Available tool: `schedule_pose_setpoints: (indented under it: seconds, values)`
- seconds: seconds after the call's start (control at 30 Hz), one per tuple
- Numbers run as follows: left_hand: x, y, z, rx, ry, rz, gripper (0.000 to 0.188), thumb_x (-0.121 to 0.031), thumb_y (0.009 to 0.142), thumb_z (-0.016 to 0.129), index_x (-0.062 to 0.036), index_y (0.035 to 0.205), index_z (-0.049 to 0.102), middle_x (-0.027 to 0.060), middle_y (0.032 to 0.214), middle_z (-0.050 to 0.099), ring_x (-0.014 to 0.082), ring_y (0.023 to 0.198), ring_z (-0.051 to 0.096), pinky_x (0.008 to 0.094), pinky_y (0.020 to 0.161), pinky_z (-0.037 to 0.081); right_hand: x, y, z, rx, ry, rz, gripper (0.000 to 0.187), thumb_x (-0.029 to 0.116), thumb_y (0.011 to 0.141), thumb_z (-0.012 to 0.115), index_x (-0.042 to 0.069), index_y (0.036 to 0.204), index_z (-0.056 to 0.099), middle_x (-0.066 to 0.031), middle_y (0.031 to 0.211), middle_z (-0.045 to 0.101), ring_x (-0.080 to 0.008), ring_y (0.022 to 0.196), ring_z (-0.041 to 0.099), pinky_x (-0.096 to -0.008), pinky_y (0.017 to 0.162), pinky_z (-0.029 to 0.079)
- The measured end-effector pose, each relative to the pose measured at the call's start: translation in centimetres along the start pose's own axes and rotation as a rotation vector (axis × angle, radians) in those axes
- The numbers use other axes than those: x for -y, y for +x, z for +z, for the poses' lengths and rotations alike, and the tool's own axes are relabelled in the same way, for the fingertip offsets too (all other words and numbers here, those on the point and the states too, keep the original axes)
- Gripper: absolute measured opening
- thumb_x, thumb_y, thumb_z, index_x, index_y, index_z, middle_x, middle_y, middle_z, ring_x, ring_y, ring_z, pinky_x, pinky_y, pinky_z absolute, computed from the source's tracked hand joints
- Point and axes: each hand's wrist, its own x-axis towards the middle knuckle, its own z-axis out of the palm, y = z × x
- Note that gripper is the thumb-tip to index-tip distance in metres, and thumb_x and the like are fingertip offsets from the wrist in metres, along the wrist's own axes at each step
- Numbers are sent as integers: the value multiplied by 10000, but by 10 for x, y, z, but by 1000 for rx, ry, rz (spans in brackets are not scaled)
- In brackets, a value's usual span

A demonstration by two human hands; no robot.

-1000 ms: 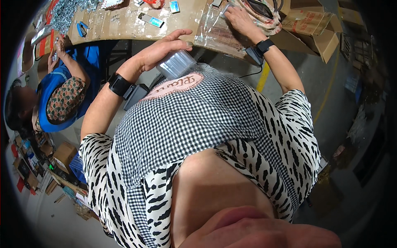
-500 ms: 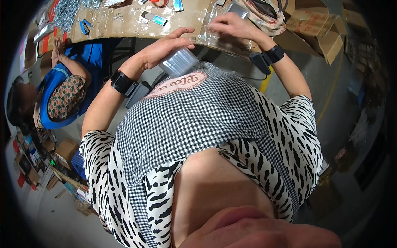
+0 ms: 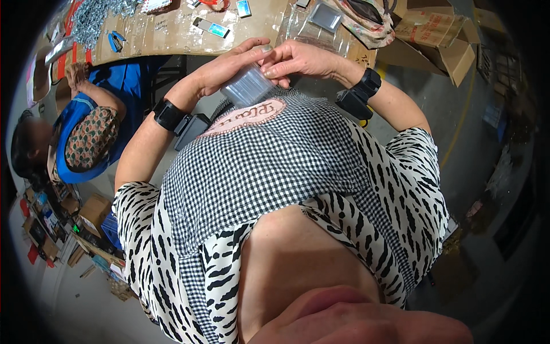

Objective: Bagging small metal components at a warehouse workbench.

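A stack of clear plastic trays (image 3: 248, 86) is held close against my checked apron, just past the table's near edge. My left hand (image 3: 234, 66) grips the stack from the left, with its thumb and fingers around the far side. Against the stack's right end, my right hand (image 3: 298, 59) has its fingers bent in and pressed to the plastic; its fingertips are partly hidden. Another clear plastic tray (image 3: 326, 16) lies on the table beyond my right hand, on a sheet of clear film (image 3: 292, 35).
Cardboard covers the table (image 3: 154, 37). On it are a blue stapler (image 3: 116, 41), silver tinsel (image 3: 97, 23), small flat blue-and-silver pieces (image 3: 212, 27) and a floral cloth bag (image 3: 369, 23). An open carton (image 3: 429, 43) stands at the right. A co-worker in blue (image 3: 94, 123) sits left.
My right hand has come back from the clear tray on the table, moving left and nearer to me, to the stack. My left hand keeps its hold.
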Motion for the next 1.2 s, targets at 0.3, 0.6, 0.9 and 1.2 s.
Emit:
schedule_pose_setpoints:
  seconds: [0.3,0.6,0.9,1.2]
  values:
    - [0,4,0,-49,38,24,674,-541,926,414,-99,1420,290,181,1247,477,239,1148,516,318,931,460,12,0,0,35,-170,14,230,187,868,629,-30,944,644,-10,717,578,-58,564,531,-189,553,434]
    - [-2,4,-1,-41,11,-63,695,-574,927,375,-81,1413,312,150,1211,486,216,1157,486,308,958,416,5,-1,-3,37,23,20,233,187,888,604,-37,936,641,-15,698,577,-60,559,539,-185,540,447]
    - [-4,3,3,-91,113,28,681,-557,945,340,-77,1425,299,162,1353,419,225,1233,438,323,1016,366,12,4,1,-53,-189,-24,263,249,890,604,-3,819,630,-6,682,595,-45,527,530,-176,496,393]
    - [4,7,-6,-113,102,-33,664,-577,942,315,-130,1432,294,188,1284,482,255,1186,492,359,974,423,3,7,-6,12,24,-17,261,223,921,568,-20,861,642,-25,725,604,-52,553,543,-188,530,434]
